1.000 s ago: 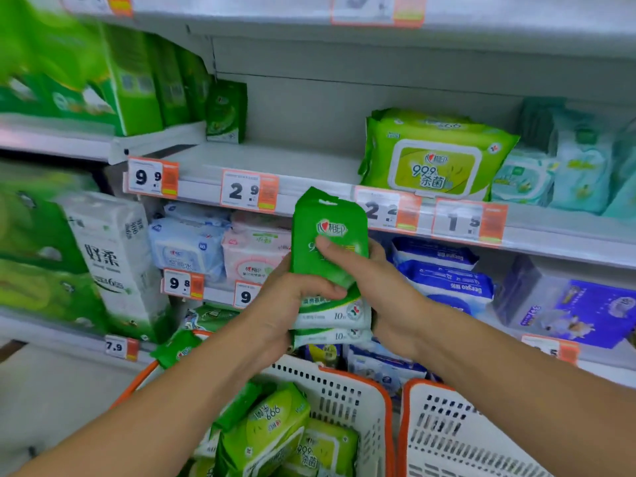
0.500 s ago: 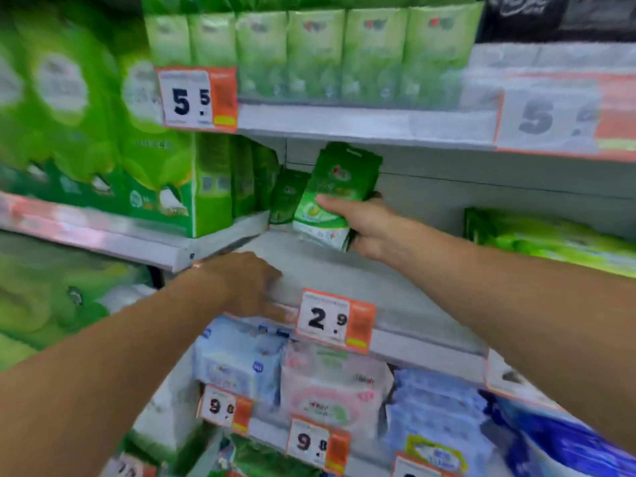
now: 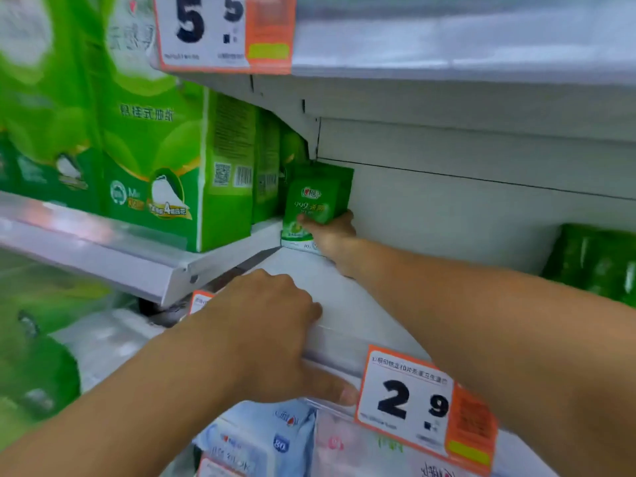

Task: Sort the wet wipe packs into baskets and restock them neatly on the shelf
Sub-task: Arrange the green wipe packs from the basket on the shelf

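Green wipe pack stood upright at the back corner of the shelf.

The right hand (image 3: 330, 235) holds the green wipe pack (image 3: 315, 204) by its lower part, thumb across the front. The pack stands on the white shelf (image 3: 361, 304) with its long axis vertical, printed face toward the camera, top edge up, just beside the green tissue boxes (image 3: 227, 166) and against the back wall. The left hand (image 3: 272, 332) rests on the shelf's front edge, fingers curled over the lip, thumb on the rail beside the 2.9 price tag (image 3: 409, 397). Half a second ago the pack was tilted in the air above the shelf; now it sits deeper in, set down.
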A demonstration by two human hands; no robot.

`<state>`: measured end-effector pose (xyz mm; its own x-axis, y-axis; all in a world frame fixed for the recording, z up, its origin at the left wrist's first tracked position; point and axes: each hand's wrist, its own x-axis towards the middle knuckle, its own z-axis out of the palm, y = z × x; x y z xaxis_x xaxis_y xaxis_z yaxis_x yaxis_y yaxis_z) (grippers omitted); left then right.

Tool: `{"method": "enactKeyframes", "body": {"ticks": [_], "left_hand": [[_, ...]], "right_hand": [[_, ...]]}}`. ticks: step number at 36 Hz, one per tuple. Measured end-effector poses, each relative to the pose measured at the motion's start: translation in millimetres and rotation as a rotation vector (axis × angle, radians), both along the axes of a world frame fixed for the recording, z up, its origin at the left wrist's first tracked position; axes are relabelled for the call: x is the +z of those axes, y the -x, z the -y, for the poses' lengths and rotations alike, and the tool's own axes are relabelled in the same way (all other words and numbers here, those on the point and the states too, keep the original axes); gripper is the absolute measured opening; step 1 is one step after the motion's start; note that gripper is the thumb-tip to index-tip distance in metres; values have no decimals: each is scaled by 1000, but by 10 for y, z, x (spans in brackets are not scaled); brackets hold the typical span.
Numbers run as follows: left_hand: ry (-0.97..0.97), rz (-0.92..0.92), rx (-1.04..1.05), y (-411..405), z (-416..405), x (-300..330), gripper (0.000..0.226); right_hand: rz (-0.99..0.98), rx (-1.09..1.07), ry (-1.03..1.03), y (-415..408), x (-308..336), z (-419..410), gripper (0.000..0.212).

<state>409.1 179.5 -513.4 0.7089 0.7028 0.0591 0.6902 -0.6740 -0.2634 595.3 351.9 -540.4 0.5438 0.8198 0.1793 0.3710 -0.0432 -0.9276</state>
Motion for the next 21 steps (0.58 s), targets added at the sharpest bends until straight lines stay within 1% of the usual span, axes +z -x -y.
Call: {"method": "enactKeyframes", "body": {"ticks": [3,8,9,11,12,14,15,17,18,19,21], "left_hand": [[27,0,15,5,24,10,100],[55,-42,34,-22,72,73,97],[52,-52,39,-30,85,90,97],[53,-67,43,-40,86,117,97],[55,-73,49,-44,80,128,98],[85,-78,71,-28,98,112,99],[99,-44,81,-4,114,74,97],[65,111,76,70,213,-72,90],[4,233,62,122,326,-195,84],[-81,392,40,180,471,-333,77],[-214,747,-14,268,863,-648,55]], "right_hand": [[-10,30,30,-19,-11,-42,82],[-8,97,114,-100,40,90,55],[-21,111,137,-95,78,149,54],[-52,131,176,-121,135,234,62],[-55,158,196,-116,193,327,61],[14,235,197,-24,381,724,51],[94,273,192,14,489,972,49],[399,226,155,92,698,1583,54],[553,184,66,143,700,1916,55],[644,163,-69,208,639,2272,48],[690,187,-411,305,301,3047,23]]}}
